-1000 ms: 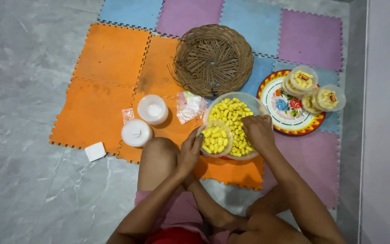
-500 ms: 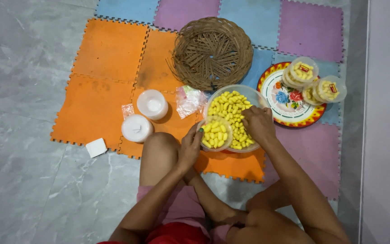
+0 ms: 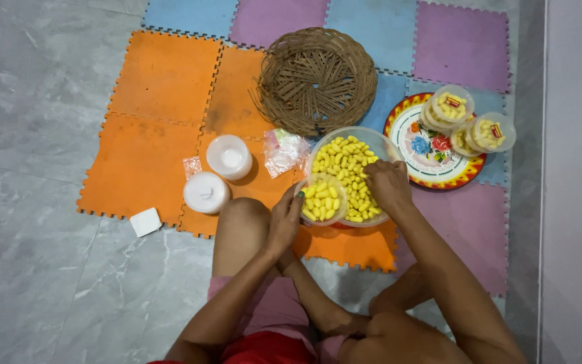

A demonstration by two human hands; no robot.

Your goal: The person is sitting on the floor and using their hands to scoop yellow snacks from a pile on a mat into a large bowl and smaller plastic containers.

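A large clear bowl (image 3: 378, 138) of small yellow snack pieces (image 3: 342, 159) sits on the foam mat in front of me. My left hand (image 3: 284, 221) holds a small clear tub (image 3: 322, 200), filled with the same yellow pieces, against the bowl's near rim. My right hand (image 3: 386, 185) reaches into the bowl with its fingers curled down among the pieces. What the fingers pinch is hidden.
A brown woven basket (image 3: 318, 79) lies behind the bowl. A flowered plate (image 3: 432, 156) at the right carries filled, lidded tubs (image 3: 450, 106). Two stacks of white lids or tubs (image 3: 217, 174), small plastic bags (image 3: 284, 149) and a white card (image 3: 145, 222) lie left. My bent legs are below.
The view has shifted slightly. Both hands stay at the bowl and tub; my right hand moves a little among the yellow pieces.
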